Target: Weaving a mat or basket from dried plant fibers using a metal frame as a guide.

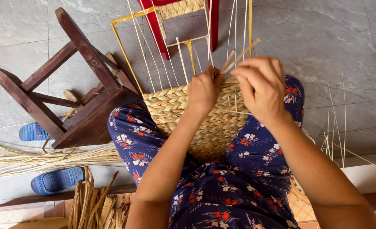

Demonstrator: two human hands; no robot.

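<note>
Both hands: left hand (204, 90) pressing woven basket (196, 118), right hand (261, 87) pinching strand (241, 53)

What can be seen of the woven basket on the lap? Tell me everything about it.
The woven basket is a half-made piece of pale, straw-coloured plaited fibre in thick rows. It rests on the person's lap against the flowered trousers, built on a yellow wire frame with thin bare stakes rising from its top edge. The left hand presses on its rim; the right hand pinches strands just above it.
</note>
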